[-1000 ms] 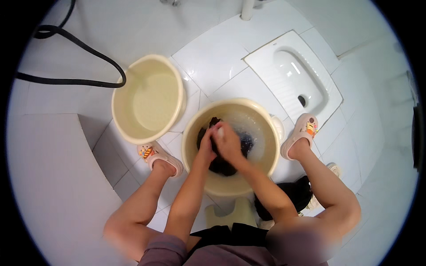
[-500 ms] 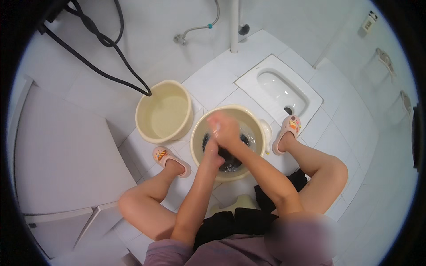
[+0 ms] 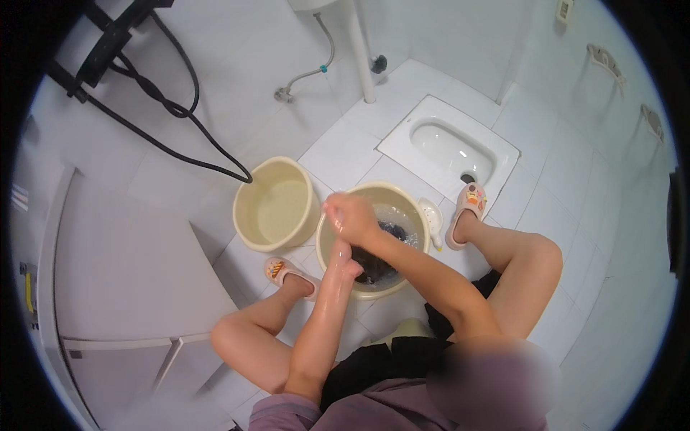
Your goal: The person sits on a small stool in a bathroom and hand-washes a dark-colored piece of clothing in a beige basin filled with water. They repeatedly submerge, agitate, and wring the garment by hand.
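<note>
A cream round tub stands on the floor between my feet, holding water with bubbles and a dark, cloth-like bundle partly under the surface. Above its left side my two hands meet. My right hand is closed, its fingers curled over the area of my left fingers; what lies inside its grip is hidden. Just below it, my left hand is wet, with the thumb showing and the fingers hidden behind the right hand. Neither hand touches the dark bundle as far as I can see.
A second cream tub with water stands at the left. A white dipper lies against the first tub's right side. Beyond is a squat toilet. A black hose hangs at upper left, above a pale cabinet.
My hands stay together above the tub, and the right one has turned slightly and is less blurred. The whole view has shifted a little, with the tubs lower in it.
</note>
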Available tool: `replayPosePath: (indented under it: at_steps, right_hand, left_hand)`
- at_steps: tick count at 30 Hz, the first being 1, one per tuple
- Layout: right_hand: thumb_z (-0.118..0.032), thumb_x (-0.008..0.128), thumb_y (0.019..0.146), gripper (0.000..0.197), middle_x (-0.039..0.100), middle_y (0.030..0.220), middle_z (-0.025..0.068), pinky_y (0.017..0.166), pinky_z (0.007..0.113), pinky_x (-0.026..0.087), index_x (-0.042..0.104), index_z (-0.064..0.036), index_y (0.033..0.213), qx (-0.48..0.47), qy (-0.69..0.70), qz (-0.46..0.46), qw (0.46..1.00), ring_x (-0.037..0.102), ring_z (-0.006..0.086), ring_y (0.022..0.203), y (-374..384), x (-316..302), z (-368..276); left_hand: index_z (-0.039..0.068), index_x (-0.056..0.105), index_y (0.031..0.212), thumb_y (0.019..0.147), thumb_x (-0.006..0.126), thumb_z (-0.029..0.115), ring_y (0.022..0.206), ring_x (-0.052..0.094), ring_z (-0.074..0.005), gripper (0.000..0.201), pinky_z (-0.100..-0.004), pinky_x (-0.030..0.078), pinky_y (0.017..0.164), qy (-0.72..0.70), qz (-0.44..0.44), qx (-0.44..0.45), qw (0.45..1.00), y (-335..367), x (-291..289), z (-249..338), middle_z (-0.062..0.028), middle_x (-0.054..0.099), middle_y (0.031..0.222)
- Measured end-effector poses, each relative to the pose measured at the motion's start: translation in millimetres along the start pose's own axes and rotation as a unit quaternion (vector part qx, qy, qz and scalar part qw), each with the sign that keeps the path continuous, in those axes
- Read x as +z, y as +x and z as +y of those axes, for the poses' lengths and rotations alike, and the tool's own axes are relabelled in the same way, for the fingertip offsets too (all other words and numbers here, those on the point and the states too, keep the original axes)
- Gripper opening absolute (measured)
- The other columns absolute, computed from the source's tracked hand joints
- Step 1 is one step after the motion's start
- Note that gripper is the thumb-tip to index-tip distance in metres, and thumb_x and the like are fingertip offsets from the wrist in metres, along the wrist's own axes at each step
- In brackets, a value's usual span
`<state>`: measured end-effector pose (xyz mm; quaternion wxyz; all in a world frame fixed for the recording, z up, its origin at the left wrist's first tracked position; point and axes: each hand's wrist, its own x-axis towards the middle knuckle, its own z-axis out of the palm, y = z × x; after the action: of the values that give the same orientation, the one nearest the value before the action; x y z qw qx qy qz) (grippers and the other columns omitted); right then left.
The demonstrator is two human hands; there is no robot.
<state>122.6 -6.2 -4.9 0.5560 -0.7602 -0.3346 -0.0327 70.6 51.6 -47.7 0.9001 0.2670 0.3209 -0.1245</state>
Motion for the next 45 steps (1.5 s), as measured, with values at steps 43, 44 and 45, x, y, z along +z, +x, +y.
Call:
replayPosePath:
  at_steps: [43, 44, 45]
  right_hand:
    - [-0.019, 0.055, 0.068, 0.01, 0.054, 0.063, 0.0083, 0.049, 0.038, 0.042, 0.053, -0.0106, 0.062, -0.135, 0.071, 0.02, 0.988, 0.054, 0.0311, 0.057, -2, -2, 6]
    - [-0.019, 0.055, 0.068, 0.01, 0.054, 0.062, 0.0079, 0.049, 0.039, 0.043, 0.054, -0.0108, 0.062, -0.092, 0.063, 0.036, 0.993, 0.054, 0.031, 0.057, 3, -4, 11]
    - [-0.019, 0.055, 0.068, 0.01, 0.054, 0.062, 0.0074, 0.05, 0.039, 0.043, 0.054, -0.011, 0.063, -0.065, 0.068, 0.053, 0.994, 0.054, 0.031, 0.057, 14, 3, 3]
  left_hand:
    - [0.013, 0.054, 0.099, 0.083, 0.051, 0.042, 0.086, 0.056, -0.0207, 0.034, -0.0352, 0.048, 0.074, 0.077, 0.028, 0.097, 0.992, 26, -1, 9, -0.0063, 0.058, 0.095]
    - [0.012, 0.055, 0.099, 0.083, 0.052, 0.042, 0.087, 0.056, -0.0218, 0.034, -0.0363, 0.048, 0.076, 0.107, 0.048, 0.083, 0.99, 24, -2, 11, -0.0069, 0.058, 0.096]
    - [0.012, 0.055, 0.098, 0.082, 0.053, 0.043, 0.084, 0.057, -0.0214, 0.034, -0.036, 0.049, 0.073, -0.039, -0.044, 0.107, 0.993, 38, -62, 23, -0.0069, 0.058, 0.094]
